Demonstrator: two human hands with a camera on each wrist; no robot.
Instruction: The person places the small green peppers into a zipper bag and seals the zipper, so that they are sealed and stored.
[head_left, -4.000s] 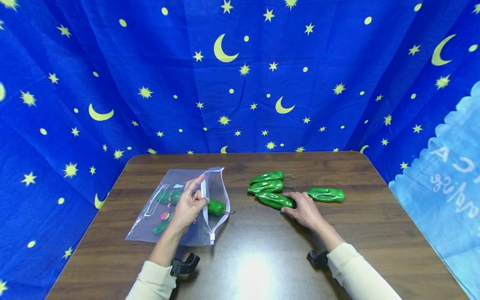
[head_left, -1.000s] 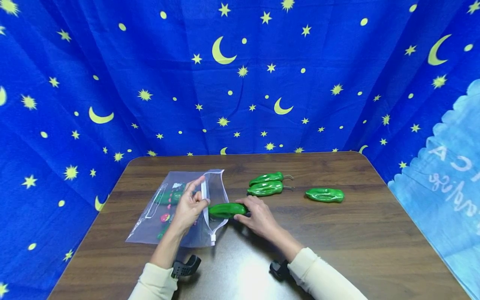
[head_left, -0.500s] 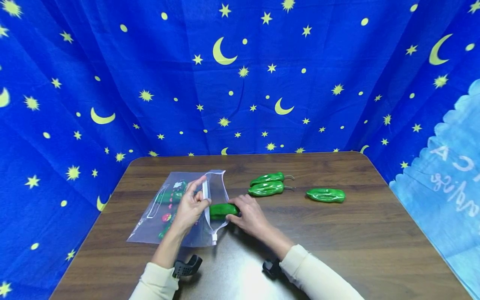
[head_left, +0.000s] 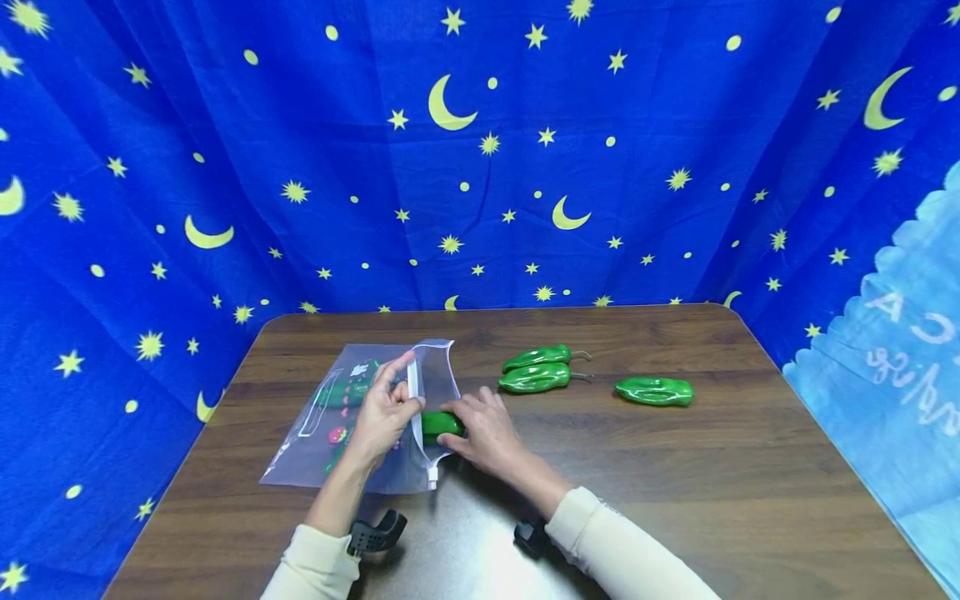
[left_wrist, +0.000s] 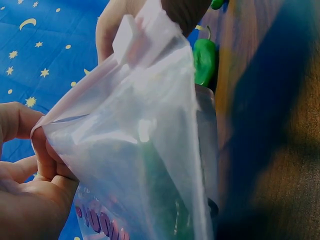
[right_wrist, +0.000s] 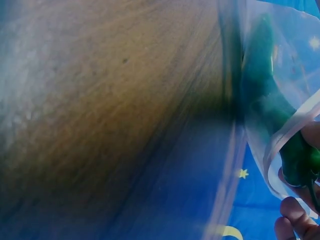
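A clear zip bag [head_left: 307,454] with printed pictures lies on the left half of the table, its mouth facing right. My left hand [head_left: 382,417] pinches the upper lip of that mouth and lifts it. Green peppers show dimly through the plastic. In my right hand [head_left: 487,433] is a green pepper [head_left: 439,425], gripped at its stem end while its front part lies inside the mouth. The right wrist view shows this pepper [right_wrist: 299,157] passing the bag's white edge, with fingertips around it. In the left wrist view, finger and thumb hold the bag's lip [left_wrist: 42,125].
Two green peppers [head_left: 536,377] lie side by side right of the bag. Another pepper [head_left: 655,391] lies farther right on the brown wooden table [head_left: 712,483]. A white slider [head_left: 432,475] sits at the near corner of the bag's mouth. Blue curtains stand behind.
My right hand has taken the nearest pepper from the group, carried it left and pushed it partway into the bag's mouth. My left hand keeps holding the lip in about the same place.
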